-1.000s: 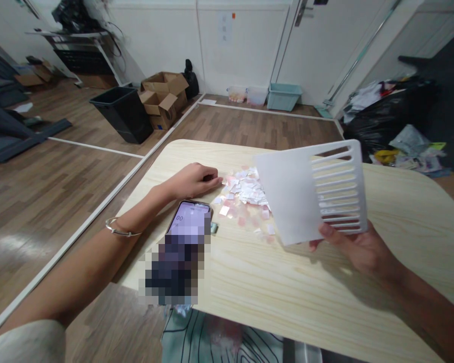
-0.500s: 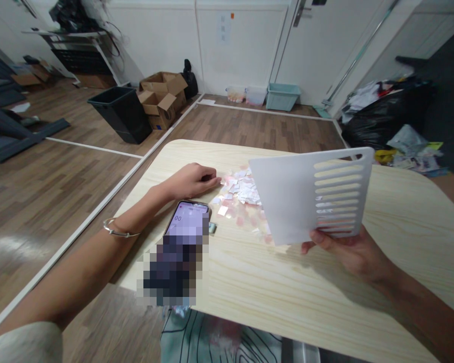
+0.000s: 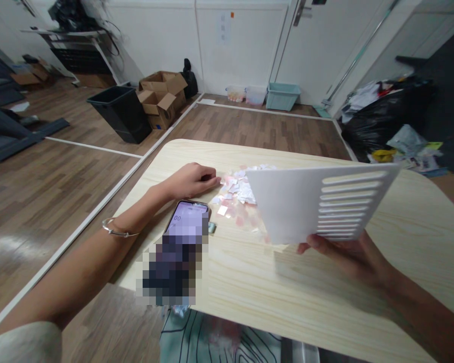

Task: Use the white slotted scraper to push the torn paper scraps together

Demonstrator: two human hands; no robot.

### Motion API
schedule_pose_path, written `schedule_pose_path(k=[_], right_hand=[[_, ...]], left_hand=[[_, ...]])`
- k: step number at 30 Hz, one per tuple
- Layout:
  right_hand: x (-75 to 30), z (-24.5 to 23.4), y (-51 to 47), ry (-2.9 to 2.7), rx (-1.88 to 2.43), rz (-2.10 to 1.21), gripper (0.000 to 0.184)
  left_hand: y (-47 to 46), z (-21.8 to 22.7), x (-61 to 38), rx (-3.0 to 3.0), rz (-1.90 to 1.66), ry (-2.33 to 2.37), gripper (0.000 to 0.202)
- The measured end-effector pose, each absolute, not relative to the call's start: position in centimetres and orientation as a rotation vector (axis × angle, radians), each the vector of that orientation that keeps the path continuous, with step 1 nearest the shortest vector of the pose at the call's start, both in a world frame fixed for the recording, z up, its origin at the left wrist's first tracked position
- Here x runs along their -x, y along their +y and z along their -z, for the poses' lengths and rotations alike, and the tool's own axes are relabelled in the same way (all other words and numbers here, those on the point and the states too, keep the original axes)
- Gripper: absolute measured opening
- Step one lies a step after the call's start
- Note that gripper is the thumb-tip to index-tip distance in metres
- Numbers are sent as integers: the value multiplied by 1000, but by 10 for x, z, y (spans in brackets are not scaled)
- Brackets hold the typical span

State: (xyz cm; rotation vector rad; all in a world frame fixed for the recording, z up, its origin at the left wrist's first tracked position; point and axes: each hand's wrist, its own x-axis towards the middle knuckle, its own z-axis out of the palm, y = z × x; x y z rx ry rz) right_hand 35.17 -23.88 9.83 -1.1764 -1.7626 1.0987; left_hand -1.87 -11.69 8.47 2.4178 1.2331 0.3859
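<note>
My right hand point(image 3: 357, 254) grips the lower edge of a thin white plastic board with a row of long slots point(image 3: 287, 206). The board is held up off the table, tilted, its slotted side to the right. My left hand point(image 3: 194, 180) rests on the table with the fingers loosely curled; nothing shows in it. Its fingertips are beside a pile of small white paper pieces point(image 3: 244, 191) and clear pinkish bits of film, partly hidden behind the board. Close to my left forearm lies a phone point(image 3: 188, 217) with a lit screen, its lower part blurred out.
The light wood table point(image 3: 242, 282) has rounded corners. A small greenish object point(image 3: 212, 228) sits at the phone's right edge. Beyond on the floor stand a black bin point(image 3: 123, 116), cardboard boxes point(image 3: 161, 101) and a teal basket point(image 3: 282, 97). Black bags point(image 3: 386, 118) are at the right.
The slotted board has tipped, its top edge dropping lower and its right corner swinging out to the right. My right hand turned with it. My left hand stayed put.
</note>
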Motion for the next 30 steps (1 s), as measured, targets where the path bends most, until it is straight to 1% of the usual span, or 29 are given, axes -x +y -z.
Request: schedule_pose_path(k=[8, 12, 15, 19, 23, 26, 27, 30], right_hand=[[-341, -101, -244, -1835, 1023, -1203, 16], [-339, -101, -244, -1778, 1033, -1137, 13], [-338, -99, -245, -1817, 1050, -1091, 15], [-335, -99, -254, -1860, 1048, -1210, 17], [-339, -103, -257, -1886, 1062, -1210, 21], [-353, -105, -249, -1802, 1106, -1238, 14], [-359, -105, -245, -1752, 1115, -1223, 18], [-380, -101, -234, -1726, 1187, -1322, 42]], left_hand=[[-118, -88, 17, -2389, -332, 1275, 41], [-118, -88, 17, -2385, -350, 1254, 38], [-119, -89, 17, -2390, -345, 1250, 37], [-119, -90, 16, -2374, -331, 1271, 41], [-118, -88, 16, -2369, -342, 1267, 41], [-117, -87, 17, -2383, -356, 1259, 40], [-117, -86, 17, -2385, -357, 1258, 40], [-117, -86, 18, -2387, -348, 1258, 39]])
